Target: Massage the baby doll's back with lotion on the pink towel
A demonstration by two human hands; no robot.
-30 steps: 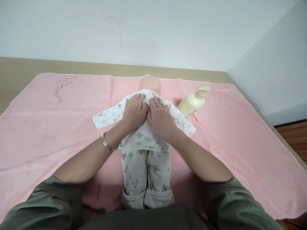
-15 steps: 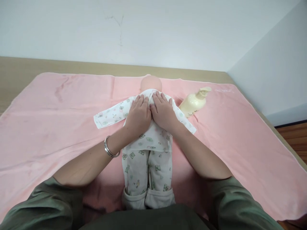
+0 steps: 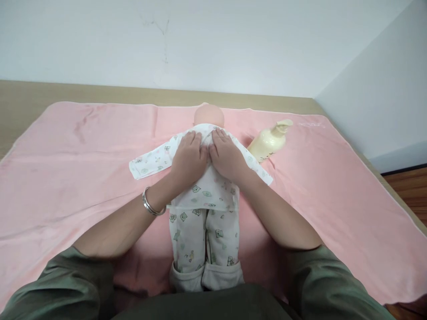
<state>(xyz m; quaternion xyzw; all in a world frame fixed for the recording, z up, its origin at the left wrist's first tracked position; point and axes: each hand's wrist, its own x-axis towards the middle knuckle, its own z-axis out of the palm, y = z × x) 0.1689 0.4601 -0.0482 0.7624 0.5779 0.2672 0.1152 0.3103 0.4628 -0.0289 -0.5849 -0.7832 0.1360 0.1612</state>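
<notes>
A baby doll lies face down, its head toward the wall. It wears a white printed top and matching trousers with turned-up cuffs. Flat on the left side of the upper back rests my left hand, fingers stretched out. My right hand lies beside it on the right side, also flat with fingers extended. The thumbs are close together near the middle of the back. Both sleeves of the top spread out sideways. Neither hand grips anything.
A cream pump bottle lies tilted by the doll's right-hand sleeve in view. Under everything spreads a pink blanket on a wooden table. A white wall stands behind, another wall at the right.
My left hand has shifted slightly to the left, opening a small gap between the hands. My right hand stays almost in place. The doll and bottle look unmoved.
</notes>
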